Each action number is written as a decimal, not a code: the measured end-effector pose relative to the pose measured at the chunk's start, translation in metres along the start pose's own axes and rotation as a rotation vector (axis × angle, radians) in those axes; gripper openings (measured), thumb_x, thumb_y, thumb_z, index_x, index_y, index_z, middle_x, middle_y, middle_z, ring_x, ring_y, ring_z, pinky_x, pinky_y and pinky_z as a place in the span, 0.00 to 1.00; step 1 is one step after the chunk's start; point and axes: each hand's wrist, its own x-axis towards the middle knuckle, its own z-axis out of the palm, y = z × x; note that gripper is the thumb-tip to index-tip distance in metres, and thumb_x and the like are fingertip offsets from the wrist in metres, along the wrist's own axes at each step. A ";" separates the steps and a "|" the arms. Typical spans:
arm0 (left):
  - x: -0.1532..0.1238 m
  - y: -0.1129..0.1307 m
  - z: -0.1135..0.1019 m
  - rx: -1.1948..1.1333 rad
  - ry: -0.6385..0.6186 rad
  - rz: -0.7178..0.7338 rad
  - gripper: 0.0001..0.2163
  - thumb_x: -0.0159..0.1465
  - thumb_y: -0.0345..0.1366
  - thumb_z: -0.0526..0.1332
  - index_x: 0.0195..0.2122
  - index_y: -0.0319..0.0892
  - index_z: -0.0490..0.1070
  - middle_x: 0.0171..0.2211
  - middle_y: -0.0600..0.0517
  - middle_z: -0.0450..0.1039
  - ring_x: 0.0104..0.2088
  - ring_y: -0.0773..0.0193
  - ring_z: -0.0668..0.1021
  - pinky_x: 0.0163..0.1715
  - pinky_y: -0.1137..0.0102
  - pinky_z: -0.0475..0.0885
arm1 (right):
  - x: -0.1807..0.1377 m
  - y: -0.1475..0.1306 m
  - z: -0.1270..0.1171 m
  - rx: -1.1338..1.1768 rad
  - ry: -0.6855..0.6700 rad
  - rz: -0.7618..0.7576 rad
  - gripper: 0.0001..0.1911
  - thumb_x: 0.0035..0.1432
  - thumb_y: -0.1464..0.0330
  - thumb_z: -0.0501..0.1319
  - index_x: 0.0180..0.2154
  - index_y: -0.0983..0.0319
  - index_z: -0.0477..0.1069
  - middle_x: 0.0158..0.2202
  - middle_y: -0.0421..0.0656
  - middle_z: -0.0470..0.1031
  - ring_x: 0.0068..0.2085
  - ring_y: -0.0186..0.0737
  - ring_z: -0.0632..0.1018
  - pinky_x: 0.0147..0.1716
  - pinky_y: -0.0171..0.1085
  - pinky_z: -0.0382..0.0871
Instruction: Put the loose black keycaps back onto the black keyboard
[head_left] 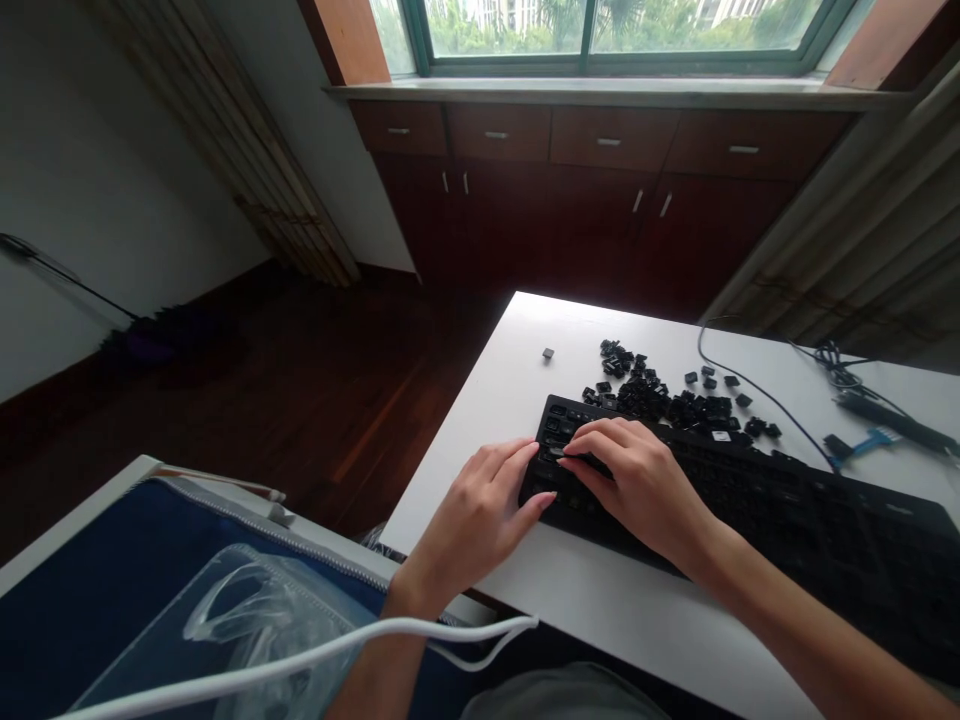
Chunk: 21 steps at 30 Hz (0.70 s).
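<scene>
A black keyboard (810, 530) lies at a slant on the white desk, many of its key places showing bare at the left end. My left hand (484, 510) grips that left end, fingertips on the side edge and thumb on the near edge. Over the upper left keys, my right hand (645, 480) pinches a small dark keycap (557, 453) between thumb and index finger, at the keyboard's surface. Whether the keycap is seated cannot be made out. Behind the keyboard lies a heap of loose black keycaps (645, 395). One lone keycap (548, 353) sits apart at the left.
On the right of the white desk (465, 430) are a cable (757, 375), a blue-bristled brush (870, 443) and a dark strip-shaped object (892, 420). A blue zippered cover with a clear plastic bag (277, 610) and a white tube (300, 660) are at lower left.
</scene>
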 end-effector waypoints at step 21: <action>-0.003 -0.001 0.001 0.037 -0.040 0.006 0.23 0.70 0.40 0.59 0.65 0.45 0.61 0.60 0.42 0.68 0.60 0.49 0.71 0.60 0.52 0.71 | -0.005 -0.008 0.014 0.036 0.008 -0.039 0.06 0.67 0.73 0.57 0.41 0.60 0.72 0.45 0.47 0.78 0.43 0.44 0.76 0.44 0.47 0.73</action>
